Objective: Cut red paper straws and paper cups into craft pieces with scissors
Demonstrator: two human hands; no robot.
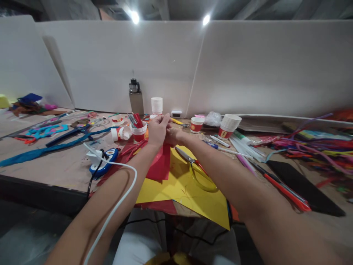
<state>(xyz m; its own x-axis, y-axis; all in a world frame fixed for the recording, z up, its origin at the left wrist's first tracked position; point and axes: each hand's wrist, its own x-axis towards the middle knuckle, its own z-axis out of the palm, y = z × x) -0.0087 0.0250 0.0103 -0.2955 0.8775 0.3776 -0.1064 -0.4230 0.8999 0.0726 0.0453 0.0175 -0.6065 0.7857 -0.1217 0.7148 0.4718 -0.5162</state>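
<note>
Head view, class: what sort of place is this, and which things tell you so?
Probably a craft workshop: large scissors lie on yellow paper, and colourful strips are heaped at the right.

We place this as craft workshop: long table strewn with red paper, yellow paper, scissors, bright strips and paper cups. Blue power strip near our side. White panels line far edge; overhead, we see rough beams, 2 bright lights.
</note>
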